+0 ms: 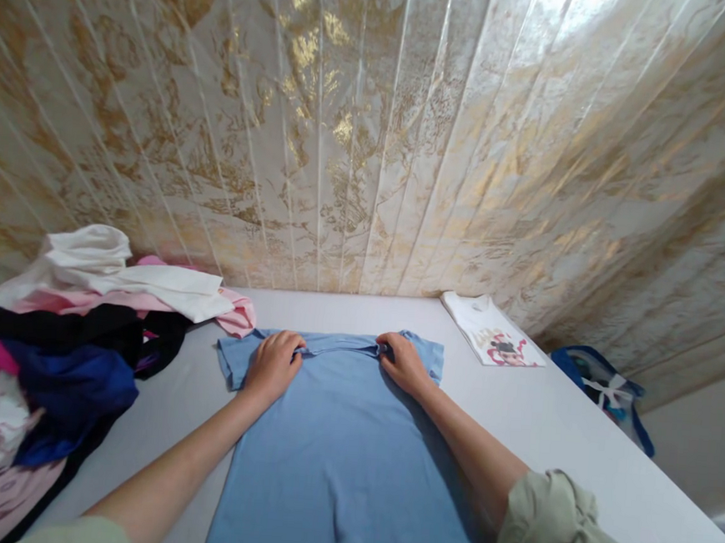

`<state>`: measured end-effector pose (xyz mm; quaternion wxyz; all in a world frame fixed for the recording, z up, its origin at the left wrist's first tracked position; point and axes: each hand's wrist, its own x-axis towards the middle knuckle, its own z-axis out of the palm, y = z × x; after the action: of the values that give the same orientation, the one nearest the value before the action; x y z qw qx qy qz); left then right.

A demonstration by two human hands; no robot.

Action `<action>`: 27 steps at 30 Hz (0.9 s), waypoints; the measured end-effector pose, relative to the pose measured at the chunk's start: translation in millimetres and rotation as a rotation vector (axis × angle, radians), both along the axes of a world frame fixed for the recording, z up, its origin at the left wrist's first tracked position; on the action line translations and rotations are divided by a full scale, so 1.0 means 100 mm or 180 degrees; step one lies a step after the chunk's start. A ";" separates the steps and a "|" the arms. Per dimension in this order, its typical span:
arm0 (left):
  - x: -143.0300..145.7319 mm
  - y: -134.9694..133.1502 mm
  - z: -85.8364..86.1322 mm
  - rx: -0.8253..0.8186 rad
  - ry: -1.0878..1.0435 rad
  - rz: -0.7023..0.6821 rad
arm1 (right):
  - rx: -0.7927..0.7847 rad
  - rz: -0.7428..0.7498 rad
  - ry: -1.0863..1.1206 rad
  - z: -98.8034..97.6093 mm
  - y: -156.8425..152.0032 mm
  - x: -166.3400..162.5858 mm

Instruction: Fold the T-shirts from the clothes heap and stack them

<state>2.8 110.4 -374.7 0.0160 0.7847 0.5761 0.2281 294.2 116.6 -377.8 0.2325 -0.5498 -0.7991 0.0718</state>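
A white table (551, 433) spreads beneath the fingers (286, 342). Under them lies a blue shirt (325, 427), neck pointing away, long axis running back toward the person. Left of them, piled clothes (82, 371); beyond, right, a folded white shirt (480, 329). Left hand (275, 363) and right hand (403, 363) pinch 2 neckline (340, 348) sides.

I count 1 left hand (275, 363) and 1 right hand (402, 362), making 2, plus 2 pale green sleeves (559, 521). There's 1 light blue shirt (330, 436), 1 folded white shirt (476, 326), 1 white table (550, 437), 1 blue-edged bag (572, 359), and 1 clothes heap (78, 375), its pieces too tangled for me to number.
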 end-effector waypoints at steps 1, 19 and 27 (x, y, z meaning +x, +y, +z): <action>0.00 0.00 -0.01 0.0010 -0.0015 -0.0006 | 0.0006 -0.0008 -0.0042 0.00 -0.02 -0.01; 0.18 0.51 0.50 0.0330 0.0162 0.1012 | 0.0127 -0.1217 -0.0235 0.44 0.44 -0.18; 0.14 0.13 -0.07 -0.0299 0.0563 0.0346 | -0.0038 -0.0582 -0.0842 -0.15 0.01 -0.26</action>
<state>16.9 123.8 -381.8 -0.0104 0.7677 0.6271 0.1312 268.1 117.6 -392.5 0.1276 -0.6263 -0.7689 -0.0180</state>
